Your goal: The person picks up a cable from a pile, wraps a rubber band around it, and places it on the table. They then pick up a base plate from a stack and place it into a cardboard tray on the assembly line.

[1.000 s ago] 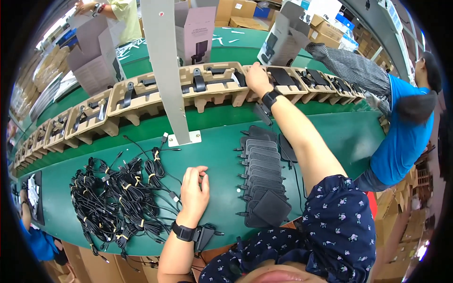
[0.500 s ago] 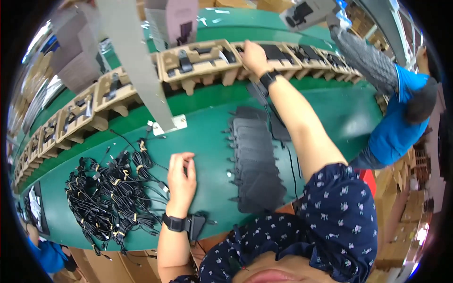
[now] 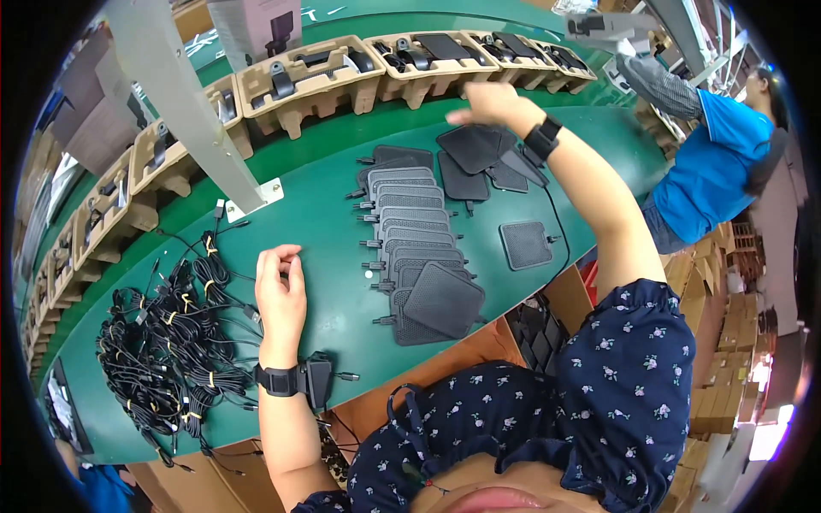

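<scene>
My left hand (image 3: 280,291) rests over the green table with loosely bent fingers, the thumb apart and nothing in it. Beside it lies a pile of black cables (image 3: 175,342) bundled with pale bands. My right hand (image 3: 496,107) hovers just on the near side of a brown moulded tray (image 3: 416,90), with no object visible in its slightly blurred fingers. Beneath it is a loose heap of flat black panels (image 3: 470,150) with short plugs. An overlapping row of similar panels (image 3: 415,227) lies between my hands. A single panel (image 3: 526,245) lies apart at the right.
A line of filled trays (image 3: 295,98) runs along the far side. A grey metal post (image 3: 175,94) is bolted to the green table (image 3: 329,222). At the right a co-worker in blue (image 3: 727,154) handles a box. Cardboard boxes (image 3: 727,342) are stacked beyond.
My right hand has come out of the tray and back toward me, over the loose panels. My left hand keeps its pose beside the cables. The view has shifted to the right.
</scene>
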